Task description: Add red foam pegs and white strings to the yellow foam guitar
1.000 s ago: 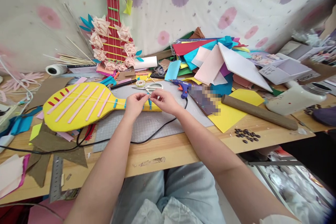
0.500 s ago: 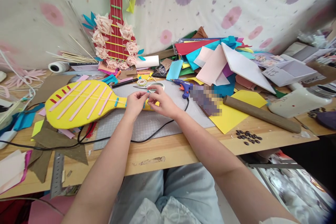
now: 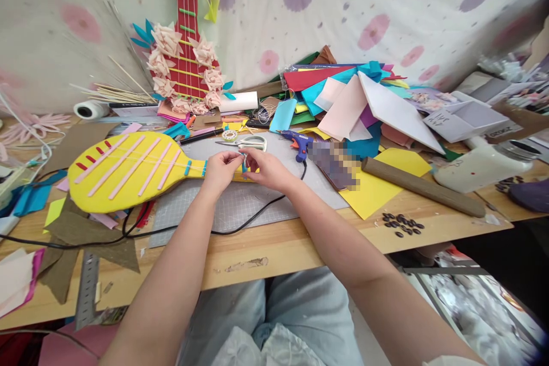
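A yellow foam guitar [image 3: 124, 170] with pink strips and pale strings lies flat on a grey cutting mat [image 3: 240, 200]. My left hand [image 3: 219, 170] and my right hand [image 3: 265, 167] meet over its narrow neck. Both hands have their fingers pinched together around a small blue strip [image 3: 244, 167] and a thin pale string on the neck. What each hand holds exactly is too small to make out. White-handled scissors [image 3: 249, 142] lie just beyond my fingers.
A blue glue gun [image 3: 299, 142] with a black cord [image 3: 180, 229] lies right of my hands. A heap of coloured foam sheets [image 3: 355, 103], a brown roll [image 3: 422, 186], dark seeds [image 3: 401, 222], a red paper guitar [image 3: 186, 40] and a metal ruler [image 3: 88, 289] surround the mat.
My hands stay pinched at the yellow guitar's neck and have only shifted slightly, the fingers drawing closer together. The camera has moved a little.
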Action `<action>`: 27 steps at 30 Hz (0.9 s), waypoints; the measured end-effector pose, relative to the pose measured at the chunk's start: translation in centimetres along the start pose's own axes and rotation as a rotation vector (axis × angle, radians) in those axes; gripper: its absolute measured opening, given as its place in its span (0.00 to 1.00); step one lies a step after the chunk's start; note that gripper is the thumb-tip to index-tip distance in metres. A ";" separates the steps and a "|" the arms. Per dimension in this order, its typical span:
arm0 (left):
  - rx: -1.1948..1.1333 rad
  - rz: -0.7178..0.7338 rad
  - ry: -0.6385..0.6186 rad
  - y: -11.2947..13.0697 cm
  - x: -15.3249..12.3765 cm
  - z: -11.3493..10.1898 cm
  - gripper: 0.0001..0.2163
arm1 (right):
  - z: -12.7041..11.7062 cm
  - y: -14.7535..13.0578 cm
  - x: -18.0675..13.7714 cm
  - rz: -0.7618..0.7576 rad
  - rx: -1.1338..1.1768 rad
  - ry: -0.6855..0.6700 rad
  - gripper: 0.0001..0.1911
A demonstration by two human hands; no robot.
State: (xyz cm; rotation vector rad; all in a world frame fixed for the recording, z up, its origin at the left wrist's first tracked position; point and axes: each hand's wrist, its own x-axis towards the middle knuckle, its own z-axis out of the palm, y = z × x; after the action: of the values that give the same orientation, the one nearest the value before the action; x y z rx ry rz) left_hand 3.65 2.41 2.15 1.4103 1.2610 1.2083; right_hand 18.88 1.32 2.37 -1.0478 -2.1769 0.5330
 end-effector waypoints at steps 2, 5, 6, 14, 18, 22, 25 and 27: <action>0.009 0.003 0.009 0.0 0.0 0.0 0.11 | 0.1 -0.1 0.0 0.019 -0.016 -0.010 0.28; 0.026 0.002 0.020 -0.1 0.1 0.0 0.11 | -0.4 -0.3 0.0 0.040 0.027 -0.022 0.30; 0.030 0.001 0.019 -0.1 0.0 0.0 0.11 | -0.7 -0.3 -0.1 0.054 0.065 -0.031 0.31; 0.097 0.004 -0.013 0.2 -0.3 0.2 0.13 | -1.9 0.0 0.2 0.431 0.701 -0.016 0.12; 0.125 0.026 -0.048 0.4 -0.5 0.2 0.12 | -1.0 0.2 0.5 0.480 0.830 -0.024 0.08; 0.134 0.041 -0.061 0.2 -0.5 0.3 0.13 | -0.5 0.4 0.5 0.394 0.683 0.001 0.08; 0.087 0.023 -0.039 0.1 -0.3 0.2 0.14 | -0.6 0.3 0.3 0.192 0.455 0.010 0.15; 0.058 0.007 -0.021 0.0 -0.2 0.2 0.15 | -0.6 0.1 0.1 0.088 0.283 0.014 0.21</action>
State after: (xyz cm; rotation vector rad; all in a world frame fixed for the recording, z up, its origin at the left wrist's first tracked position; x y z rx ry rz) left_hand 3.82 2.23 2.11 1.4668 1.2875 1.1671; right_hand 19.30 1.51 2.78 -0.9899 -1.9783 0.8444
